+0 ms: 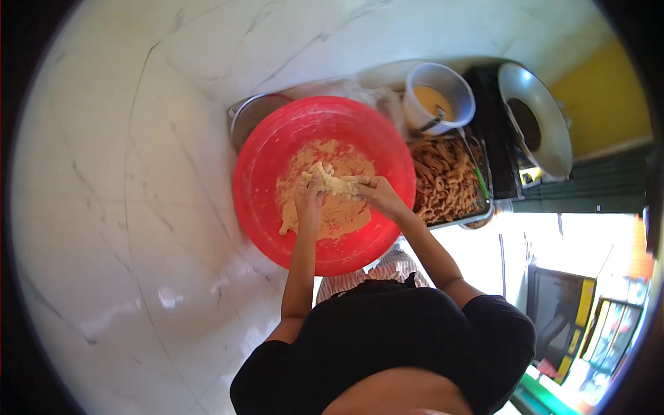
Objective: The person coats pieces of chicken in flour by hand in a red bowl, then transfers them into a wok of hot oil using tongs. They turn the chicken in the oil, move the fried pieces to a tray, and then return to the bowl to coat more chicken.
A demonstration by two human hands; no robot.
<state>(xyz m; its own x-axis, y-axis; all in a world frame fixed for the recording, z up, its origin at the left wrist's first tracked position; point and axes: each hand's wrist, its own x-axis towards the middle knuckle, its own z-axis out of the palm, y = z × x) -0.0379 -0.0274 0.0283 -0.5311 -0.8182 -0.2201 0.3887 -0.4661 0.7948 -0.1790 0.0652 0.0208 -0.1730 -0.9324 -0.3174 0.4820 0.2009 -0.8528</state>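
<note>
Over a big red basin [257, 207] I hold a pale, flour-coated piece [337, 185] stretched between both hands. My left hand [309, 196] pinches one end of it, and my right hand [377, 194] grips the other. What lies under the coating cannot be made out. Below, loose flour [346, 220] with small clumps covers the basin's bottom. Another coated bit [284, 228] shows at the flour's left edge.
Right of the basin, a tray [490, 200] holds a heap of brown fried strips [446, 180] and green-handled tongs [481, 181]. Behind it stands a white bucket [460, 90] of yellowish liquid. A wok [553, 131] sits far right; a metal pot [252, 117] is partly behind the basin.
</note>
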